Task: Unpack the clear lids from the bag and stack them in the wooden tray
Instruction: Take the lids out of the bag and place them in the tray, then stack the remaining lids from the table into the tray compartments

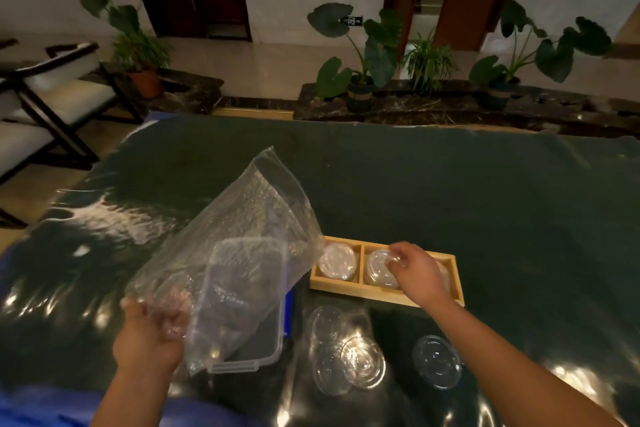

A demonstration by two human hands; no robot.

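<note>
My left hand (149, 340) grips the bottom corner of a clear plastic bag (239, 246), which is lifted and tilted over the table. My right hand (417, 270) reaches over the wooden tray (450, 300) and pinches a clear round lid (381, 269) at the middle compartment. Another stack of lids (337, 261) lies in the left compartment. Three loose clear lids lie on the table in front of the tray: one (327, 322), one (363, 361) and one (437, 361). The tray's right compartment is hidden by my hand.
A clear plastic box with a latch (256, 354) sits under the bag, next to a blue edge. The table wears a dark green cloth under glossy plastic (485, 201). Potted plants (360, 80) and chairs (52, 94) stand beyond the far edge.
</note>
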